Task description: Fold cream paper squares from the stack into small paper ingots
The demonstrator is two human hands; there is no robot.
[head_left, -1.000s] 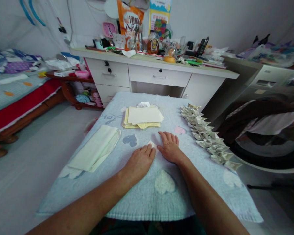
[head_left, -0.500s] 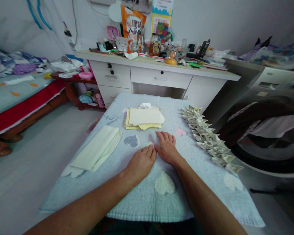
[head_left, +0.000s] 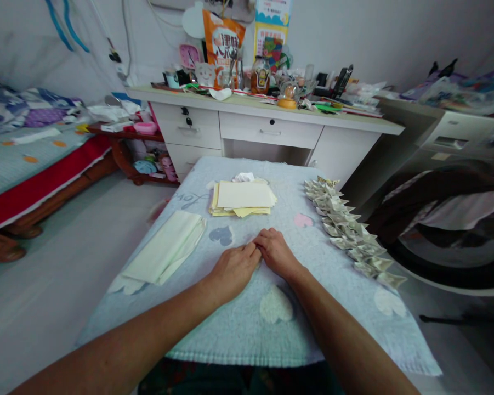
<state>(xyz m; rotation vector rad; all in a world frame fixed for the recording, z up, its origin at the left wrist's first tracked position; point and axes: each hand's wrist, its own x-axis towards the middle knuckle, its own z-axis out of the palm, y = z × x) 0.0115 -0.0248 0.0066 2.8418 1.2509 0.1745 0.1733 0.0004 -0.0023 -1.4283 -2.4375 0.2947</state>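
Left hand and right hand press together, anything pinched hidden, with the paper stack just beyond, likely for easy reach, and folded paper shapes rightward, probably safe from crumpling.

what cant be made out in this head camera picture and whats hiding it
- Head view: whatever lies beneath the fingertips, covered by the bare left hand and bare right hand.
- Head view: the lower part of the crumpled white wad, behind the stack of cream and yellow paper.
- Head view: the far side of the grey front-loading washing machine, cut off by the right edge.
- Head view: small lettering on the amber jar, too small.
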